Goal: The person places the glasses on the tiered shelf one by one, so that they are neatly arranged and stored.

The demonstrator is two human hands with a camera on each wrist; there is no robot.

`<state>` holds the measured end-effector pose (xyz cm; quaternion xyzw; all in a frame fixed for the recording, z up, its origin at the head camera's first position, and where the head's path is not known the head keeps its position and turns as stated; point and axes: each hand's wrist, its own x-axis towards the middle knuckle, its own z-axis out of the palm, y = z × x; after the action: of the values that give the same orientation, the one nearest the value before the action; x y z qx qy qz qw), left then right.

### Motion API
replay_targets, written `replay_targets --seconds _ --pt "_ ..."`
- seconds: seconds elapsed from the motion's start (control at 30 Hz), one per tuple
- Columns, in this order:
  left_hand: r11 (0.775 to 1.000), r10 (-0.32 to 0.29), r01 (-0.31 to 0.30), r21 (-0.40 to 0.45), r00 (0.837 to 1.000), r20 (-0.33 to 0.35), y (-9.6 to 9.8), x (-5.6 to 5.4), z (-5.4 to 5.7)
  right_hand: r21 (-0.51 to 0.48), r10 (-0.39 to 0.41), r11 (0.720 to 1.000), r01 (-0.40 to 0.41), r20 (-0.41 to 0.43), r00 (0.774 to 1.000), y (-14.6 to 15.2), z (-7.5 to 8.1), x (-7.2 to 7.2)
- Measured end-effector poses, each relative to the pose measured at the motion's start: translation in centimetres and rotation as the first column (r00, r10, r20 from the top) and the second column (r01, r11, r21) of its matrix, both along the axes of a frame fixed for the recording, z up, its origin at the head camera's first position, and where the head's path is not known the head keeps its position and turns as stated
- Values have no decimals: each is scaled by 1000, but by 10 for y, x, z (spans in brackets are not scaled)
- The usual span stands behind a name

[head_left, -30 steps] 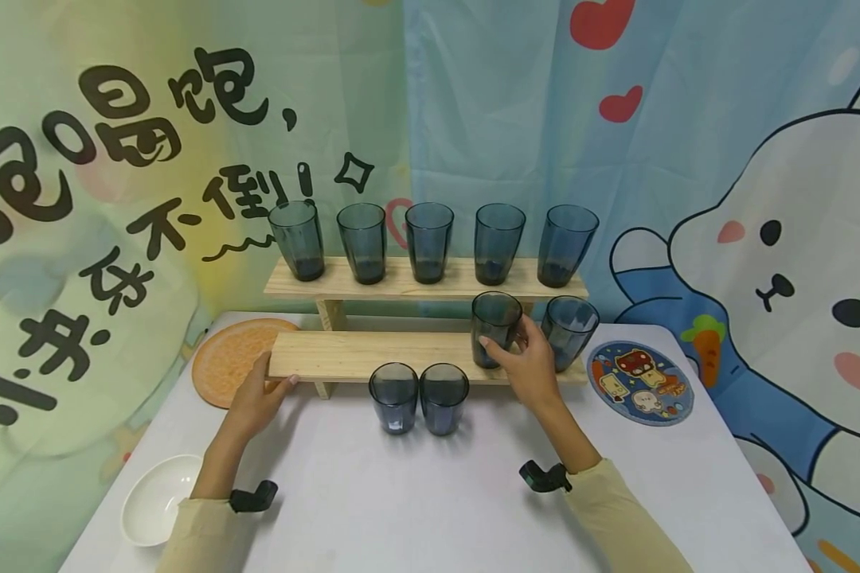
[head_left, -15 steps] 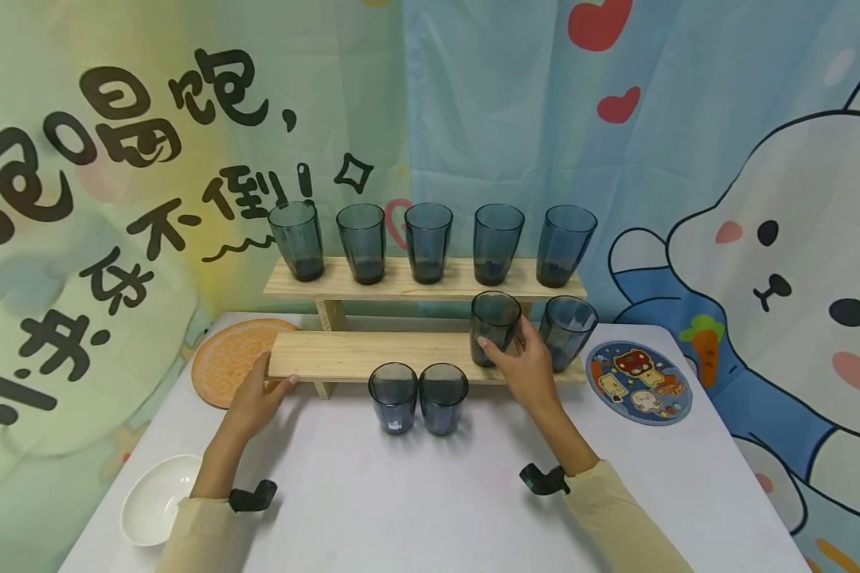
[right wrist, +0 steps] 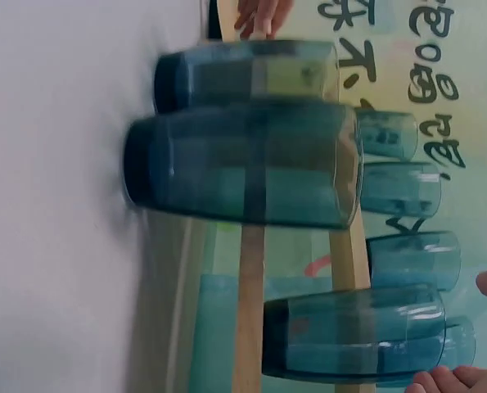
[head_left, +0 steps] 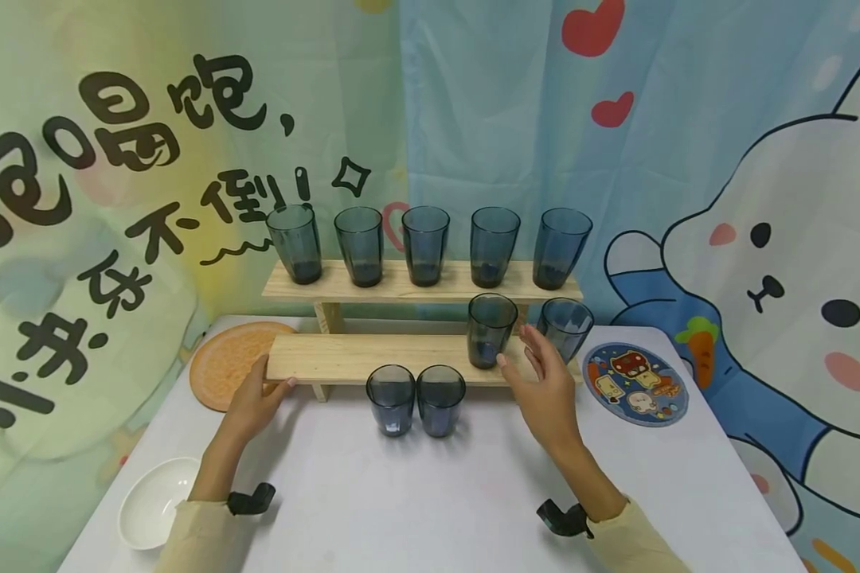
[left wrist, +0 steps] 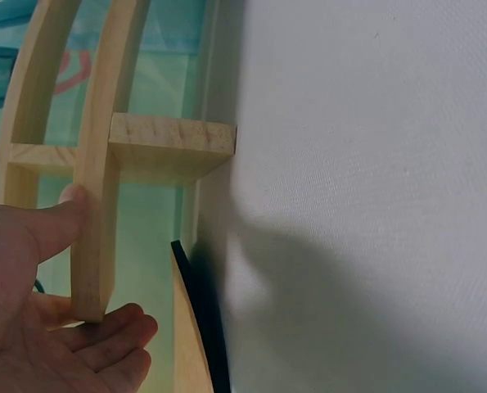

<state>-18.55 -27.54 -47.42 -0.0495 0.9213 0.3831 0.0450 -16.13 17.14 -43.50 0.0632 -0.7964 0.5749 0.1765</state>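
Observation:
At its left end, the lower shelf (head_left: 373, 356) of a two-tier wooden stand is held by my left hand (head_left: 253, 404). In the left wrist view, the thumb (left wrist: 63, 221) lies on one face of the board and the fingers are on the other. My right hand (head_left: 550, 402) is parted from a smoky blue drinking glass (head_left: 490, 334) standing upright on that shelf, thumb and fingers spread. Another glass (head_left: 568, 322) stands at the shelf's right end, partly behind my fingers. Two more, a left glass (head_left: 391, 402) and a right glass (head_left: 440, 402), stand side by side on the table.
Several matching glasses line the upper shelf (head_left: 396, 272). An orange round mat (head_left: 218, 370) lies left of the stand, a blue patterned mat (head_left: 638, 383) right of it. A white bowl (head_left: 156, 501) sits front left on the white table (head_left: 401, 509). A printed curtain hangs behind.
My right hand has let go of the glass on the lower shelf and drawn back a little to the right, fingers spreading. The left hand has stayed on the shelf's end.

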Motion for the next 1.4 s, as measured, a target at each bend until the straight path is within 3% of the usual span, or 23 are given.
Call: replay_targets --seconds 0.1,0.23,0.4,0.5,0.7,0.9,1.4 --pt "1000 1 -1 4 1000 -3 -1 1 -1 -5 25 1000 -25 -1 1000 -3 -6 10" --pt "1000 2 -2 10 1000 -11 -2 2 -3 -6 95 996 -94 76 993 -10 -22 16" --pt "1000 5 -5 10 1000 -11 -3 1 -3 -1 172 984 -175 218 961 -24 -39 19" --pt "1000 3 -3 12 1000 -13 -2 1 -4 10 194 979 -203 256 947 -33 -45 17" --pt "1000 -11 11 19 1000 -26 -3 1 -2 35 208 974 -224 263 942 -47 -55 11" --pt "999 -22 23 25 999 -34 -3 0 -2 69 196 974 -216 226 954 -57 -64 9" --pt "1000 -19 19 15 1000 -11 -3 0 -3 30 184 980 -195 217 959 -68 -70 8"
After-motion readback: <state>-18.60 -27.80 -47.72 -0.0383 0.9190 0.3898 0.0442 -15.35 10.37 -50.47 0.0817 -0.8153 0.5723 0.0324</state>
